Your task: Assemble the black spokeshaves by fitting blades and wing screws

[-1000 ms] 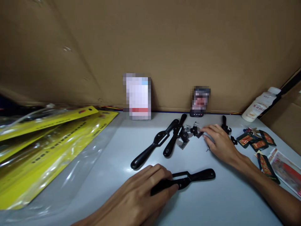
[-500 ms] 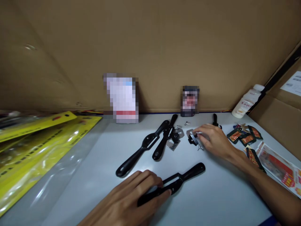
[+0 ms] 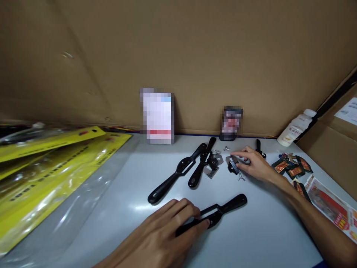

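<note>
My left hand [image 3: 178,227] is closed around one handle of a black spokeshave body [image 3: 214,216] lying near the front of the table. Its far handle points up to the right, and the frame opening holds no blade. My right hand [image 3: 252,162] reaches over a black clamp piece [image 3: 233,166]; its index finger is stretched out above a small metal blade and the thumb is beside the clamp. The fingers are apart. A thumbscrew [image 3: 241,177] lies just below. Left of these are two more spokeshave bodies [image 3: 178,173], a second clamp piece [image 3: 213,163] and loose blades [image 3: 210,172].
Yellow carded plastic packs [image 3: 69,163] are piled on the left. Two blurred upright items [image 3: 158,119] lean on the cardboard wall [image 3: 195,56]. At right stand a white bottle [image 3: 297,128], small dark packets [image 3: 296,171], keys and a plastic wrapper [image 3: 329,204]. Small screws [image 3: 226,148] lie behind.
The view has shifted, so everything appears a little further right. My right index finger is more stretched out over the small blade. My left hand keeps hold of the spokeshave body.
</note>
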Motion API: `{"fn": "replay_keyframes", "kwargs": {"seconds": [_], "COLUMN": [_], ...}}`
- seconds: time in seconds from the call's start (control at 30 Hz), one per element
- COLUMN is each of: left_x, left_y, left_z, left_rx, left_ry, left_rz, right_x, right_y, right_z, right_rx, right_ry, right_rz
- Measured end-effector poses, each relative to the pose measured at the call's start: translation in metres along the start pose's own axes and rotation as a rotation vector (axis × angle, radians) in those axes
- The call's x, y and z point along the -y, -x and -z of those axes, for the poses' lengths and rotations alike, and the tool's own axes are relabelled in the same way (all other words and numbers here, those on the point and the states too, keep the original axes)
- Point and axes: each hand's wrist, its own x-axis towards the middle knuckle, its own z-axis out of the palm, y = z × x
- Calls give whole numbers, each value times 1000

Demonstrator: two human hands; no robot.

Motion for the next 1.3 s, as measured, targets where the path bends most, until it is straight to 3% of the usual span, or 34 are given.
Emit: {"fn": "replay_keyframes", "kwargs": {"seconds": [0.23,0.5,0.67,0.93,1.13,1.3], "left_x": [5,0,-2,0,1,-1], "left_y": [4,0,1,4,7,4], "left_z": [-7,-7,-8,-12,-16,-15], "left_rx": [-80,58,87,52,53,25], "left_ry": [-52,-47,-52,67,91,57], "left_rz": [170,220,238,309,260,194], "right_x": [3,-5,16,77,84,90], "right_y": [-3,-4,3,24,28,31], "right_z": [11,10,17,23,8,3], "right_rx": [27,-114,-189,37,274,293], "right_ry": [-51,-254,-375,-743,-928,-903], "right_rz": [-86,-231,-200,-101,-164,-164]}}
